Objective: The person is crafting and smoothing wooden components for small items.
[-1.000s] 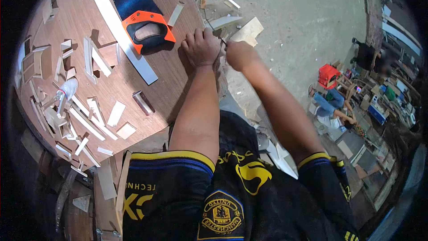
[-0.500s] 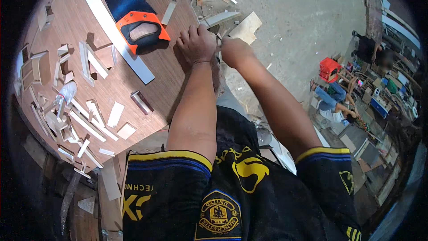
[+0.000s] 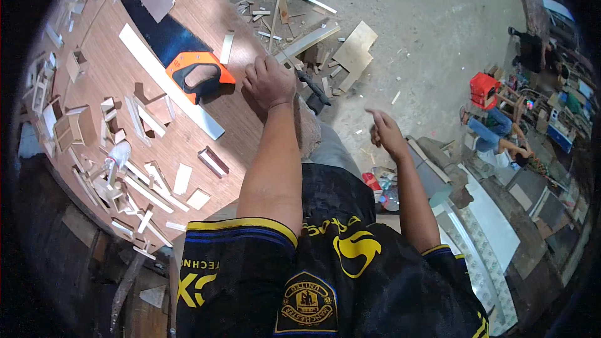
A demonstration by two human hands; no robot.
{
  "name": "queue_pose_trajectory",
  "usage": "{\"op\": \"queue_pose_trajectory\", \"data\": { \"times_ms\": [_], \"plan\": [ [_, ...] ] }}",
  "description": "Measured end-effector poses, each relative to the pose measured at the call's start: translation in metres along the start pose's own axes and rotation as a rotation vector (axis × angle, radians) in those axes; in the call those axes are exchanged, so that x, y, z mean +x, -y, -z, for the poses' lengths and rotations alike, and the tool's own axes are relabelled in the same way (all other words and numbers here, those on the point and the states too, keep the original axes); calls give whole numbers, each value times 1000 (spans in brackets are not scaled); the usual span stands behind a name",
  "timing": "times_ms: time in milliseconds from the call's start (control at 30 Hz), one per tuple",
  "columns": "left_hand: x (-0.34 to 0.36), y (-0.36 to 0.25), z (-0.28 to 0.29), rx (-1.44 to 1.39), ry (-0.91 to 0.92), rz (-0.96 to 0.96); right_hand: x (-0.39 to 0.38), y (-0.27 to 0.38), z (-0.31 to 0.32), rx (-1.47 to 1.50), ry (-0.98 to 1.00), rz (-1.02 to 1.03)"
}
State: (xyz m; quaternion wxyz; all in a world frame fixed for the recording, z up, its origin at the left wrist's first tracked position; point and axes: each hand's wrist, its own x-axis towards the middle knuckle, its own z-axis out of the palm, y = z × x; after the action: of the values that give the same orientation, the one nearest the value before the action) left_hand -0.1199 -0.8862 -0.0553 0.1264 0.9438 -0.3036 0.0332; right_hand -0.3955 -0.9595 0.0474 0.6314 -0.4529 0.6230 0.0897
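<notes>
Left hand (image 3: pixel 270 81) lies knuckles-up at the table's (image 3: pixel 188 37) right edge, fingers curled down on something at the rim. What is under the palm is hidden. A pale wood strip (image 3: pixel 307 41) runs out from beside its fingertips, long axis slanting up and to the right, out over the concrete floor (image 3: pixel 426 19). I cannot tell whether the hand clamps the strip or only rests beside it.

Right hand (image 3: pixel 387 133) hangs in the air off the table, well apart to the right and nearer the body, fingers loosely spread, forefinger pointing left. It holds nothing.

A dark tool (image 3: pixel 313 87), handle-shaped, sits between the two hands just right of the left wrist, its axis slanting down and to the right. Its kind is too small to tell. The left hand is much the nearer to both strip and tool.

Just left of the left hand: a handsaw (image 3: pixel 169 44) with an orange grip (image 3: pixel 199 76), dark blade running up and to the left. A long white batten (image 3: pixel 168 78) lies alongside it, parallel.

Left half of the table is crowded with small wood offcuts (image 3: pixel 134 178) and little box frames (image 3: pixel 70 126). Open room lies to the right, over the floor, though scrap boards (image 3: pixel 354 47) litter it just beyond the strip's far end.
</notes>
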Motion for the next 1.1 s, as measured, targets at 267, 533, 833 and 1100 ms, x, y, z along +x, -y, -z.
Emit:
{"op": "queue_pose_trajectory", "data": {
  "times_ms": [267, 533, 833, 1100],
  "plan": [
    [4, -1, 1, 56, -13, -19, 6, -219, 46, -221, -35, -381],
    [-1, 1, 2, 100, -3, 10, 27, -28, -35, -496, -17, 355],
    [1, -7, 6, 61, 7, 25, 26, 136, -133, -1055, -37, 497],
    [-3, 7, -11, 78, -37, -7, 44, 150, -166, -1415, -119, 552]
  ]
}}
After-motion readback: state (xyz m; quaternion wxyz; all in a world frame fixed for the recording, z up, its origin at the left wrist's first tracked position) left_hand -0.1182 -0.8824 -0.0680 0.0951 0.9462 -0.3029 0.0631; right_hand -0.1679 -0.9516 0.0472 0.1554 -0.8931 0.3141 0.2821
